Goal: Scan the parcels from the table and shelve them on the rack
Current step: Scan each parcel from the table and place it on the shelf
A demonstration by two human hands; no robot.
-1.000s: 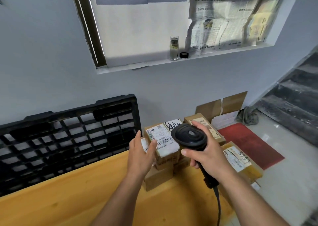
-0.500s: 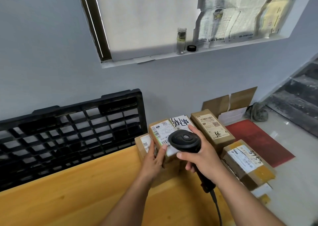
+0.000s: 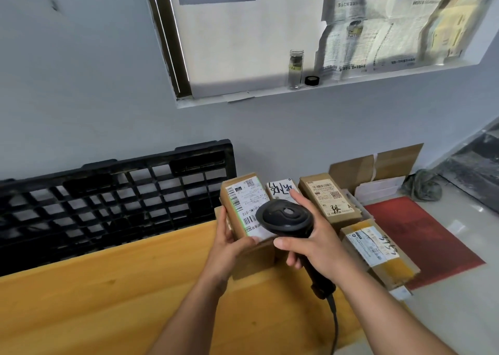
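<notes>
left hand [image 3: 229, 244]: fingers curled round the labelled parcel [image 3: 244, 206], tipped up at the far end of the table [image 3: 108, 287].
right hand [image 3: 321, 249]: grips the scanner [image 3: 286, 218], its head just over the label.
done: this scan looks under way; nothing visibly shelved.
left: several other parcels [image 3: 330, 199] wait beside it; rack not in view.

The left hand [image 3: 229, 249], over the far right part of the flat yellow wooden tabletop [image 3: 108, 287], is bare, as is the left forearm [image 3: 191, 314] behind it. The right hand [image 3: 318, 246], nearer the tabletop's right end, is also bare, with short, plain fingernails and a bare right forearm [image 3: 386, 317].
</notes>
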